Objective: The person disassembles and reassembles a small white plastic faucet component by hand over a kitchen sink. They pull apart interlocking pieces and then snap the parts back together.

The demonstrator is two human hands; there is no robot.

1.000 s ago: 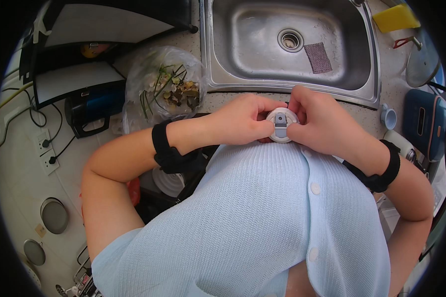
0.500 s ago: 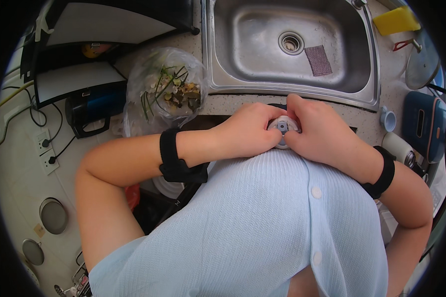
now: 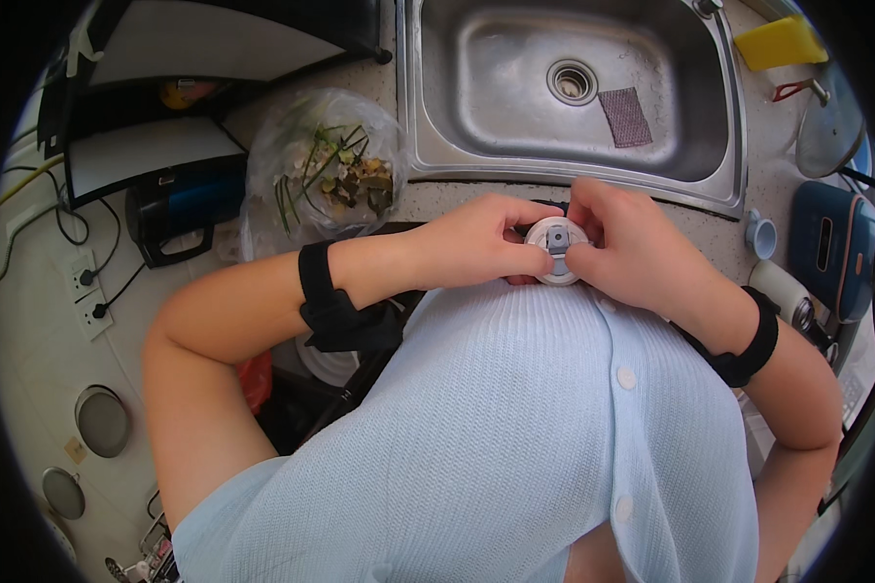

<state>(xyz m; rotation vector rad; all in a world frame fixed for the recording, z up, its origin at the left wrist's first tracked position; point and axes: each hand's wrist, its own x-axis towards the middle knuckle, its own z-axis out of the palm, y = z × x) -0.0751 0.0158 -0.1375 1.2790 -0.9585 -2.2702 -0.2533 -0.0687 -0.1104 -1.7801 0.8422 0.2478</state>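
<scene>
Just in front of my shirt, at the counter's near edge, I hold a round white lid (image 3: 558, 264) with a grey flip piece across its top. My left hand (image 3: 481, 241) grips it from the left, thumb on the top face and fingers curled at the side. From the right, my right hand (image 3: 632, 241) closes on it with the thumb near the grey piece. A dark part shows behind the lid between my hands; what lies beneath the lid is hidden.
Ahead is a steel sink (image 3: 486, 160) with a brownish mesh cloth (image 3: 626, 118) in it. On the left stand a plastic bag of food scraps (image 3: 335, 180) and a dark blue kettle (image 3: 187, 214). A small light-blue cup (image 3: 760, 235) and a blue box-shaped appliance (image 3: 831, 253) are on the right.
The lid shows more fully now, its top turned toward me. My left hand has shifted slightly left, uncovering its rim. Both hands still hold it.
</scene>
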